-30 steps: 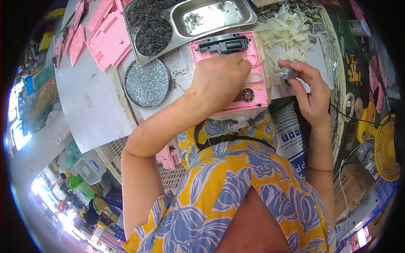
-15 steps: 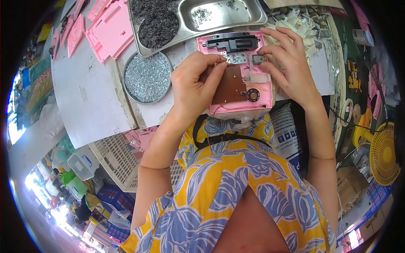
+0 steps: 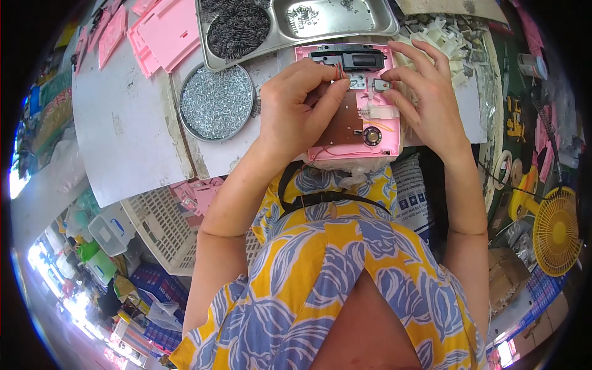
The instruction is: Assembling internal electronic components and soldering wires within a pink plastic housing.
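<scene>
A pink plastic casing (image 3: pixel 391 147) lies open before me. Inside are a brown circuit board (image 3: pixel 343 120), a black rectangular part (image 3: pixel 364 60), a small metal plate (image 3: pixel 357 81), a clear-white piece with a spring (image 3: pixel 382 111) and a round black dial (image 3: pixel 372 135). My left hand (image 3: pixel 299 108) reaches over the board, thumb and forefinger pinched on a thin red wire (image 3: pixel 338 69) beside the metal plate. My right hand (image 3: pixel 427 98) grips a small grey metal block (image 3: pixel 378 85) between thumb and forefinger at the casing's right side; its other fingers spread above.
A round dish (image 3: pixel 216 102) of small silver screws stands left of the casing. Behind it is a steel tray (image 3: pixel 336 29) with black springs. Pink panels (image 3: pixel 169 34) lie far left, white plastic pieces (image 3: pixel 441 43) far right. A yellow fan (image 3: pixel 556 231) stands at right.
My left hand has shifted right and slightly up, and the red wire now shows at its fingertips. My right hand stays at the metal block. The whole view has shifted slightly.
</scene>
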`<state>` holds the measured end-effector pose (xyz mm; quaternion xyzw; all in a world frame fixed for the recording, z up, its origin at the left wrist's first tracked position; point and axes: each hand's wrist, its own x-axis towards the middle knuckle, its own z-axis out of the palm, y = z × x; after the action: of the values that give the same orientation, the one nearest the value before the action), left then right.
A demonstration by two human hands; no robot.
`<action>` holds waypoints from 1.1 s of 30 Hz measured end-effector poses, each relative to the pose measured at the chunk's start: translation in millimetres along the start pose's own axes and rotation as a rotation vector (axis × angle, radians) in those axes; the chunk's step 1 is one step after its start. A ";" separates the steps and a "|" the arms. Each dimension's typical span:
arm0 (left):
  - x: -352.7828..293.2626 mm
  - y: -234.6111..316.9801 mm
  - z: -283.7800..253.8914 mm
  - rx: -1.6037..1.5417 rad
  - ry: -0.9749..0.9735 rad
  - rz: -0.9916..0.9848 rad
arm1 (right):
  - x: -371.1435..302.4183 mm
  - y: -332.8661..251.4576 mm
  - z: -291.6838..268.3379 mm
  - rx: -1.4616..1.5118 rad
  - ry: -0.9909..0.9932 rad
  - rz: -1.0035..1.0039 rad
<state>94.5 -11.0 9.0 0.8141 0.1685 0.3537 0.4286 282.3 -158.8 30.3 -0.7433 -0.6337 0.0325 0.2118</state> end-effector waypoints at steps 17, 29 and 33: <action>2.4 -4.1 -15.0 0.078 -0.106 0.113 | 17.3 -19.3 26.9 0.210 0.118 -0.079; 10.0 4.3 4.8 0.236 -0.182 0.130 | 10.4 -15.7 20.2 0.282 0.201 -0.059; 12.0 -2.2 1.5 0.280 -0.190 0.279 | 0.2 -16.2 9.4 0.261 0.215 -0.041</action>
<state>103.9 -3.7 11.8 0.9108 0.0605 0.3045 0.2722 264.4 -154.3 27.7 -0.6955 -0.6129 0.0305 0.3738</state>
